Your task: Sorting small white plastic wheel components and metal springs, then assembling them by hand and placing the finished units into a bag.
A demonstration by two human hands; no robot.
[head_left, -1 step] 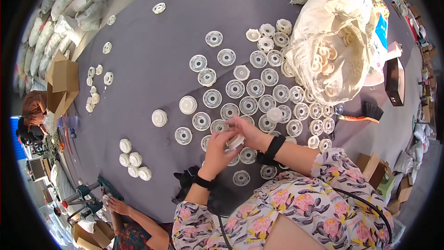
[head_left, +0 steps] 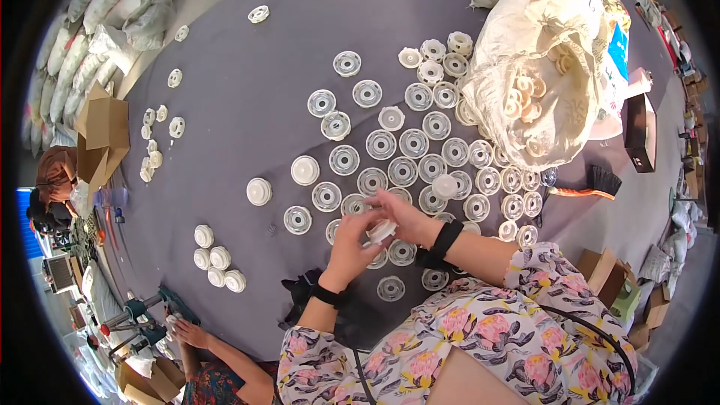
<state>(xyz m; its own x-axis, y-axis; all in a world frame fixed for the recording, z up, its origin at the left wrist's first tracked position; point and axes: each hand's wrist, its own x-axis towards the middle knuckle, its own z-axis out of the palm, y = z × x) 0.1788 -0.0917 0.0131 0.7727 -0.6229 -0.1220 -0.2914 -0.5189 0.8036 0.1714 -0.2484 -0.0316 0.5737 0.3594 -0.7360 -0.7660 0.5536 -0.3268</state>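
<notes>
Close to my body, both hands are closed on one white round plastic part (head_left: 382, 231). My left hand (head_left: 352, 244) grips it from the left, while the fingers of my right hand (head_left: 407, 219) curl over its far and right side. My fingers hide some of it. Around and beneath my hands lie many round plastic parts (head_left: 344, 159) with clear ring-shaped tops and dark centres. A frosted white disc (head_left: 445, 186) rests on top of the parts just beyond my right hand. Two parts with white covered tops, one of them a capped part (head_left: 259, 191), sit to the left.
A large open white woven sack (head_left: 551, 82) holding cream plastic pieces stands at the right. Beside it lies a black-bristled brush (head_left: 600, 184). Several capped parts (head_left: 220, 257) cluster at left. A co-worker's hand (head_left: 191, 332) works at a green hand press (head_left: 176, 307) at lower left.
</notes>
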